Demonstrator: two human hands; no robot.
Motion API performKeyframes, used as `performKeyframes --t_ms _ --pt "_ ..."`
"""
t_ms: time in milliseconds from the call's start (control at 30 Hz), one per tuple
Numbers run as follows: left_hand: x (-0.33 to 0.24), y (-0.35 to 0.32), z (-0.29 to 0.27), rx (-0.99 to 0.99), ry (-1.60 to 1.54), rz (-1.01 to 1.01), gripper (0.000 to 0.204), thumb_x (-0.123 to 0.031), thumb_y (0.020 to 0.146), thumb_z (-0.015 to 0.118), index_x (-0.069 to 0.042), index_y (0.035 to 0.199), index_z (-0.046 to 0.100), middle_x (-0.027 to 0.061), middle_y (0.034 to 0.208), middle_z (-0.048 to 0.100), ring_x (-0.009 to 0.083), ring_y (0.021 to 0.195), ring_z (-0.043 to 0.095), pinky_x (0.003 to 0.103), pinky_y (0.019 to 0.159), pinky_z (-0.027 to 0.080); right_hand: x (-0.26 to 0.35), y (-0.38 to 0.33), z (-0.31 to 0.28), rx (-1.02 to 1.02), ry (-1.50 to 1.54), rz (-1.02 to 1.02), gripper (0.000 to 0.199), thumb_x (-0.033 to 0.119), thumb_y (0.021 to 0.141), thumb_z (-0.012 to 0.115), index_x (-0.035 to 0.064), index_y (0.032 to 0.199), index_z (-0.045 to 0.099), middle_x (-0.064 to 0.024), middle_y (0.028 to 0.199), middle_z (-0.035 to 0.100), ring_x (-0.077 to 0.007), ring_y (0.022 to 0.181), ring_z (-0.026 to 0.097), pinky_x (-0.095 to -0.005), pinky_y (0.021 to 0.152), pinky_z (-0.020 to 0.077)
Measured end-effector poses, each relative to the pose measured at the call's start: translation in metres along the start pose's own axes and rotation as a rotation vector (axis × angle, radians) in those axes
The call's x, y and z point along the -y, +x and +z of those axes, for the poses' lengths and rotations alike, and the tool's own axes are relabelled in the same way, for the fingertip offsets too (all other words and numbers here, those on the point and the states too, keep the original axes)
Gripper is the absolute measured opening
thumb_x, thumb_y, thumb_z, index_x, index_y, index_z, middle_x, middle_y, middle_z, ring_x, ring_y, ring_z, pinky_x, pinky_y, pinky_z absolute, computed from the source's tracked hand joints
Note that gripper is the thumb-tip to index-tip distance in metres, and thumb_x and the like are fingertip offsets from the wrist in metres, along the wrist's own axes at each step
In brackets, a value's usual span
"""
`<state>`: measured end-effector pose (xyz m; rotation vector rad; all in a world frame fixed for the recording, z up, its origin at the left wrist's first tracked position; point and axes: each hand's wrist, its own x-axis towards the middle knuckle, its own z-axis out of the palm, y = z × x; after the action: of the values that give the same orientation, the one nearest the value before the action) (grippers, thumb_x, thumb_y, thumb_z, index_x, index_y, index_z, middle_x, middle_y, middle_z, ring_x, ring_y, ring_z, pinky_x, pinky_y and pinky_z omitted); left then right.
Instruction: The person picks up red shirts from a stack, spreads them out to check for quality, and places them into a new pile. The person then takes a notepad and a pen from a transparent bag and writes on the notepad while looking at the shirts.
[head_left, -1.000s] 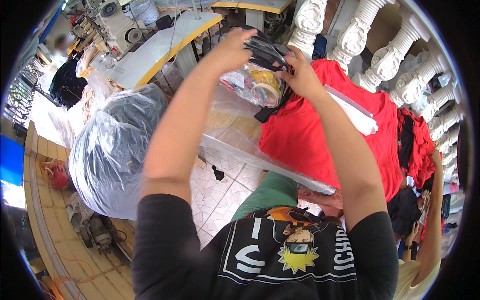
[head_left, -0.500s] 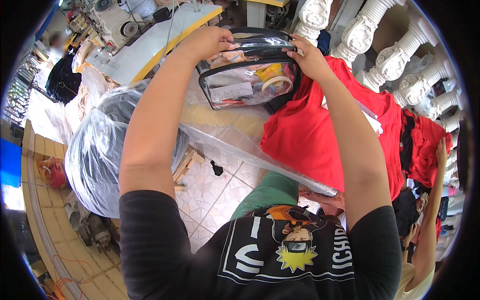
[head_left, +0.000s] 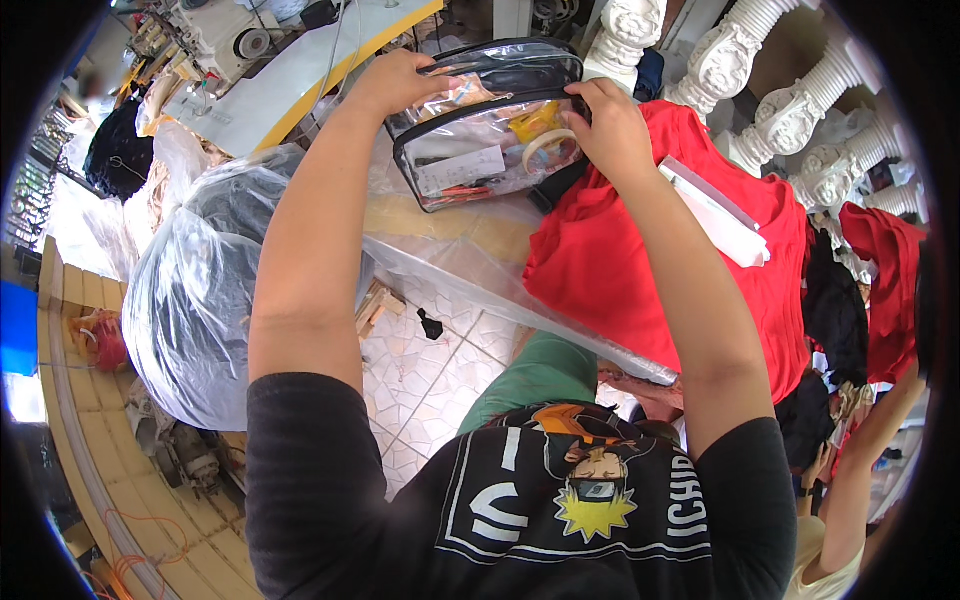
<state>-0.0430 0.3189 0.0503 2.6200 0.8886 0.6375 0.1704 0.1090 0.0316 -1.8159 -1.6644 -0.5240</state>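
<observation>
A clear plastic bag with black piping stands at the far end of the plastic-covered table. Through its front show a white paper label, a roll of tape and something yellow. My left hand grips the bag's upper left edge, its fingertips partly hidden behind the clear plastic. At the upper right corner, my right hand has its fingers curled over the black rim. Beneath my right forearm lies a heap of red cloth with a flat white packet on it.
A large clear sack of dark stuff bulges at the left. Beyond it is a yellow-edged table with a sewing machine. White balusters line the back right. Another person's arm reaches up beside red fabric.
My right hand has moved slightly right and down along the bag's rim, and the bag's top gapes wider. At the right, the other person's red fabric has shifted, uncovering more black cloth.
</observation>
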Motion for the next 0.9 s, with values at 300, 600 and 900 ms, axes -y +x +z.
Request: performKeyframes --t_ms 300,600,900 --pt "-0.03 -0.028 -0.023 0.173 -0.007 -0.025 0.059 -0.054 0.076 0.066 -0.002 0.105 0.066 0.018 0.105 0.062 0.0293 0.091 0.061 0.036 0.079 0.047 -0.01 0.016 0.002 0.245 0.059 0.226 0.035 0.025 0.073 0.072 0.0106 0.104 0.062 -0.0112 0.103 0.061 -0.0331 0.09 0.062 -0.0396 0.075 0.0494" --pt "-0.028 -0.033 -0.004 -0.007 0.017 0.045 0.057 -0.048 0.076 0.068 0.0 0.106 0.065 0.0191 0.117 0.057 0.0326 0.108 0.055 0.037 0.092 0.043 0.028 0.018 -0.013 0.277 -0.247 -0.247 0.021 0.023 0.073 0.069 0.0115 0.091 0.068 -0.0072 0.088 0.06 -0.0265 0.096 0.056 -0.0374 0.084 0.0442" --pt "-0.027 -0.031 0.008 -0.085 -0.013 0.042 0.049 -0.042 0.077 0.068 -0.001 0.103 0.066 0.0185 0.116 0.059 0.0333 0.108 0.055 0.038 0.092 0.043 0.045 0.054 -0.01 0.893 0.072 0.123 0.031 0.032 0.079 0.051 0.0108 0.092 0.071 -0.0155 0.079 0.067 -0.0303 0.075 0.065 -0.0399 0.069 0.0497"
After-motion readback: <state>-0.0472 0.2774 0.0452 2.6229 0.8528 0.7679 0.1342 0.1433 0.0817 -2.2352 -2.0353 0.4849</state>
